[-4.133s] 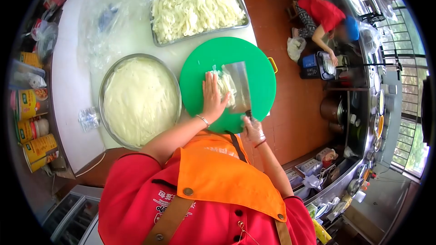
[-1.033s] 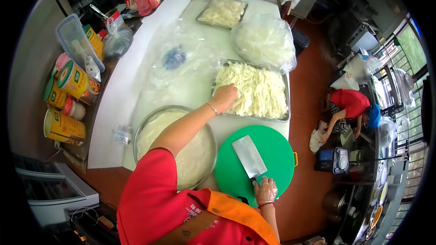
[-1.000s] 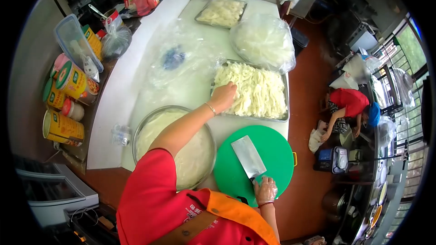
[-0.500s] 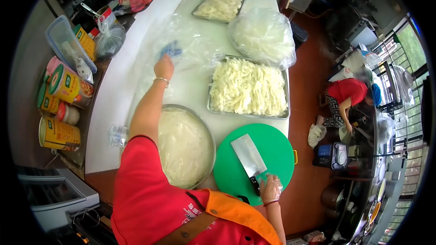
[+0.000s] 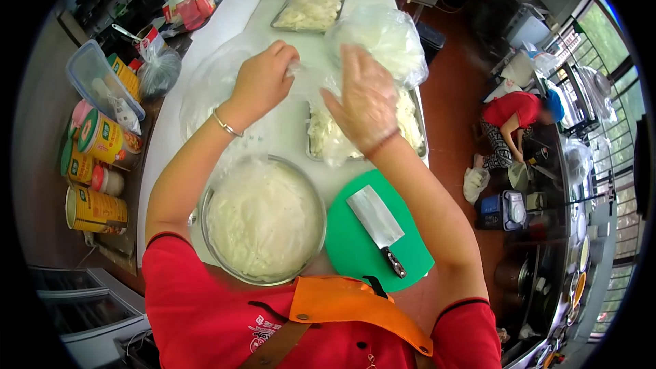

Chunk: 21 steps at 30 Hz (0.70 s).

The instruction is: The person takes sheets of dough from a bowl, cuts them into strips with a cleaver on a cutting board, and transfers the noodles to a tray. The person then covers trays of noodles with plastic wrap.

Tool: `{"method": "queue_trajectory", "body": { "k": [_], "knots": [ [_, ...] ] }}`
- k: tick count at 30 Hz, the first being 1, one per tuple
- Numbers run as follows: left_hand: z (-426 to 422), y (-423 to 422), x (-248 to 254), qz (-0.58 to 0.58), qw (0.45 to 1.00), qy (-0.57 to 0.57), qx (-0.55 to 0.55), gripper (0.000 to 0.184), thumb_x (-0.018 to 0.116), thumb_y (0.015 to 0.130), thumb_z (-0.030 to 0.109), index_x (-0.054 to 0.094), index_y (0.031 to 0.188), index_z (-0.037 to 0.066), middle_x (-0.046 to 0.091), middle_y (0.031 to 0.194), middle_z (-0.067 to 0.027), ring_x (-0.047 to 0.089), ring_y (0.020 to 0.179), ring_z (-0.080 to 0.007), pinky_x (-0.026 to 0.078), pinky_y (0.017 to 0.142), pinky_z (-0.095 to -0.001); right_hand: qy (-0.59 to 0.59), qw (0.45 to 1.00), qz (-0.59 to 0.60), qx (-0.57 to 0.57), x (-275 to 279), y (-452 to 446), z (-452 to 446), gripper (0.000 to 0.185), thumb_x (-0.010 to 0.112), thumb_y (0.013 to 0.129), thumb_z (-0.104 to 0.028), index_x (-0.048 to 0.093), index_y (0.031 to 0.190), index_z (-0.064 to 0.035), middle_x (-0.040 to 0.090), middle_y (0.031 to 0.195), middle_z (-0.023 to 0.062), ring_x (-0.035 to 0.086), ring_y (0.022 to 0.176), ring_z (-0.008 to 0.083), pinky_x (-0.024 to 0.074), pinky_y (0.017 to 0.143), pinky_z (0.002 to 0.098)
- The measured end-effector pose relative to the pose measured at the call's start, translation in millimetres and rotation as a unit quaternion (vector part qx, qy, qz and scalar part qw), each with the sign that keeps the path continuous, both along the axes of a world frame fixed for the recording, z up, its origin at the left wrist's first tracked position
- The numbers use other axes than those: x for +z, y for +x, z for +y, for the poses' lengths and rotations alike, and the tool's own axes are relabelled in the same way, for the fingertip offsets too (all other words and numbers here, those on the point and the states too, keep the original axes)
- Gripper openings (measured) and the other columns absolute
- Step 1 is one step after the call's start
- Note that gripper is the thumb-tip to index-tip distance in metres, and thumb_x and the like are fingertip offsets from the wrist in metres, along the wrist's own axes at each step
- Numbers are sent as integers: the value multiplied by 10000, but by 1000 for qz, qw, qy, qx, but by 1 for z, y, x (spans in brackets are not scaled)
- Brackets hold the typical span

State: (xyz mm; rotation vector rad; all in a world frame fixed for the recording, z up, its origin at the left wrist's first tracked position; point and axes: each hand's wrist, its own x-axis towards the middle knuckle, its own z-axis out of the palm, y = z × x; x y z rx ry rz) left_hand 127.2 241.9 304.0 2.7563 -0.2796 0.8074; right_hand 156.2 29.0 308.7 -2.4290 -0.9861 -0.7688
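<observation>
Clear plastic (image 5: 205,89) hangs from my left hand (image 5: 263,78), whose fingers are closed on it above the table. My right hand (image 5: 365,99), in a clear glove, is raised over the tray of white strips (image 5: 408,119) with its fingers apart; plastic film shows beside it. In front of me a round metal pan (image 5: 266,222) holds a pale, smooth mass. The cleaver (image 5: 376,215) lies untouched on the round green board (image 5: 348,246), its dark handle toward me.
A bulging clear bag (image 5: 383,37) and a second tray of strips (image 5: 311,10) stand at the back of the table. Cans (image 5: 96,210) and containers line the left shelf. A person in red (image 5: 512,116) sits bent over at the right, near a crowded counter.
My right hand has left the cleaver and risen over the tray. My left hand went from the tray to the plastic on the left, and now holds it up, spread out.
</observation>
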Motion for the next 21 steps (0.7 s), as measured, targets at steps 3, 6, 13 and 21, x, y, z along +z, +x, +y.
{"method": "queue_trajectory", "body": {
  "k": [3, 6, 13, 21],
  "knots": [
    [-12, -32, -2, 33, 999, -6, -32, 323, 591, 738, -54, 564, 1038, 64, 597, 1023, -90, 620, 809, -312, 502, 703, -388, -154, 982, 112, 7, -29, 37, 13, 326, 591, 877, -218, 583, 1143, -30, 623, 1150, 194, 598, 1080, 357, 493, 891, 444],
    [-2, -60, -6, 22, 1000, -3, 14, 348, 580, 737, -55, 574, 1063, 68, 598, 1017, -97, 621, 806, -308, 500, 717, -388, -143, 986, 85, -22, -54, 53, 3, 169, 518, 894, -146, 628, 999, -73, 654, 1043, 172, 632, 976, 353, 505, 830, 447],
    [52, -109, 4, 177, 975, -23, 132, 222, 642, 804, 51, 609, 1022, 36, 629, 959, -119, 627, 868, -316, 505, 785, -379, 91, 993, -55, -49, -20, 77, -70, 83, 536, 889, -129, 617, 901, -118, 654, 931, 141, 652, 776, 361, 509, 705, 456],
    [-51, -130, 72, -116, 986, -1, 119, 172, 602, 817, -1, 624, 983, 36, 604, 934, -116, 623, 867, -279, 493, 757, -351, 471, 867, -39, 159, 79, 29, -160, 113, 650, 889, -43, 577, 976, -38, 615, 679, 50, 598, 590, 154, 486, 570, 274]
  ]
}}
